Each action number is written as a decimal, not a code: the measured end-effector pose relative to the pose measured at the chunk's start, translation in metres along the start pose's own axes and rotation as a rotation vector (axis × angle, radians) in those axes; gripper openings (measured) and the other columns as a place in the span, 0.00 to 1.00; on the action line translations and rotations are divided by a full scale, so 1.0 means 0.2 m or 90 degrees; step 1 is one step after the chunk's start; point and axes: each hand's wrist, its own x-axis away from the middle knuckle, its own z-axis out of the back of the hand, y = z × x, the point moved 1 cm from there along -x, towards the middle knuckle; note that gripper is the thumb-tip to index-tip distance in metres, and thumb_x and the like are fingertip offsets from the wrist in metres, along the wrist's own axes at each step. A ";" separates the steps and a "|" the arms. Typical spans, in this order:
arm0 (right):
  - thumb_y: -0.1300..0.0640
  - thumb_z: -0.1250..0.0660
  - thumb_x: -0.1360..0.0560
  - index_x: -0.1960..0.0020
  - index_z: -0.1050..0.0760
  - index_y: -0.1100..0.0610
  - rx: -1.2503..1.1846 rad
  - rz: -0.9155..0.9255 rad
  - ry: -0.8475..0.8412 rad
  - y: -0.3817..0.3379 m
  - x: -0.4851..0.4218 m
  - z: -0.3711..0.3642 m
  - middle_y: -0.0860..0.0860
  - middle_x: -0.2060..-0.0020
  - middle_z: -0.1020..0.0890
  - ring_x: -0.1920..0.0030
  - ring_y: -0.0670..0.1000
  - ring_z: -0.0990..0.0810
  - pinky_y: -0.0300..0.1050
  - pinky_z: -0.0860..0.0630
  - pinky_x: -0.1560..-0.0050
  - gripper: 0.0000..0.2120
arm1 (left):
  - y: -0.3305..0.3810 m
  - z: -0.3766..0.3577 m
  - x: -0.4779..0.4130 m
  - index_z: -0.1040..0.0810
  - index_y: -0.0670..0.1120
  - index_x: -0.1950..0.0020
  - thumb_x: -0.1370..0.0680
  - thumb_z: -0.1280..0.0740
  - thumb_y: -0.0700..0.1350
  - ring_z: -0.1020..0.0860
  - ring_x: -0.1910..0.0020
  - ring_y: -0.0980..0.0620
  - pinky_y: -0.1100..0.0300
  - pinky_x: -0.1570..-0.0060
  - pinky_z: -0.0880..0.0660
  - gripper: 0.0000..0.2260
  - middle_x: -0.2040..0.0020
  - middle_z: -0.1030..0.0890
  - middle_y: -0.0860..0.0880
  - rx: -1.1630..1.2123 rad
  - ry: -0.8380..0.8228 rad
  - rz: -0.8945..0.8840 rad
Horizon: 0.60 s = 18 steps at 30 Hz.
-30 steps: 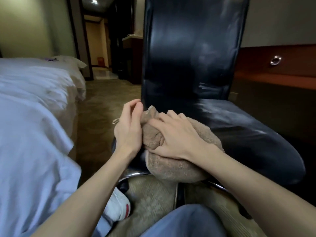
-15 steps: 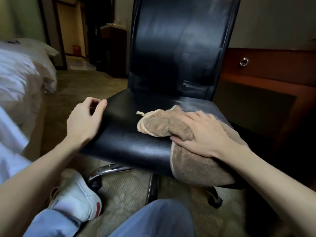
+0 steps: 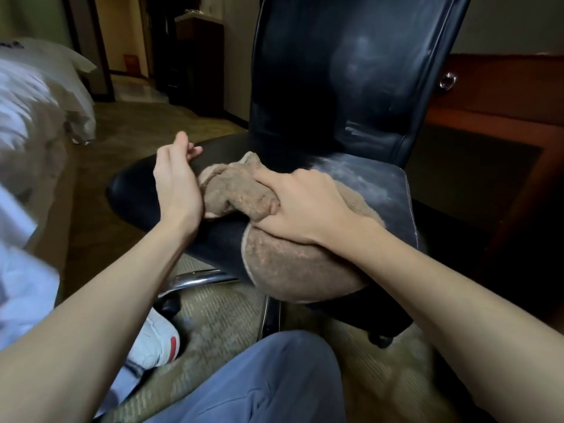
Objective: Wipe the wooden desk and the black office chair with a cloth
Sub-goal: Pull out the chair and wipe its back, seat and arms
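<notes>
Brown cloth (image 3: 290, 264) lies bunched on the seat (image 3: 134, 193) of the black office chair (image 3: 335, 71), its lower part hanging over the seat's front edge. The right hand (image 3: 305, 206) clutches the folds atop the seat. The left hand (image 3: 177, 184), fingers relaxed and grasping nothing, hovers over the seat's left part, just beside the cloth. The wooden desk (image 3: 503, 96) stands beyond the seat's right side.

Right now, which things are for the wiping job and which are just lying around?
For the job: brown cloth, gripped by the right hand; black office chair; wooden desk behind it; left hand beside the cloth.
Just lying about: white bed; white shoe; dark cabinet at the back.
</notes>
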 end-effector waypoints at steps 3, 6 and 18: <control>0.34 0.36 0.30 0.30 0.28 0.40 0.039 0.034 0.042 0.03 0.20 0.10 0.50 0.62 0.15 0.59 0.59 0.16 0.48 0.28 0.64 0.29 | -0.01 0.05 -0.08 0.22 0.46 0.37 0.30 0.38 0.70 0.17 0.43 0.55 0.57 0.40 0.25 0.33 0.46 0.13 0.49 0.082 -0.037 0.064; 0.36 0.35 0.32 0.45 0.19 0.46 -0.030 0.076 0.095 0.12 0.39 0.18 0.45 0.59 0.15 0.57 0.54 0.14 0.53 0.21 0.63 0.22 | -0.01 0.07 -0.13 0.22 0.47 0.38 0.32 0.39 0.71 0.17 0.44 0.60 0.60 0.40 0.27 0.34 0.46 0.13 0.49 0.060 -0.022 0.058; 0.45 0.29 0.28 0.31 0.24 0.43 -0.088 0.028 0.179 0.11 0.02 0.11 0.43 0.42 0.16 0.43 0.49 0.18 0.45 0.26 0.49 0.26 | -0.02 -0.03 0.05 0.17 0.54 0.51 0.17 0.40 0.53 0.19 0.51 0.66 0.66 0.47 0.26 0.13 0.55 0.15 0.61 -0.099 -0.016 -0.027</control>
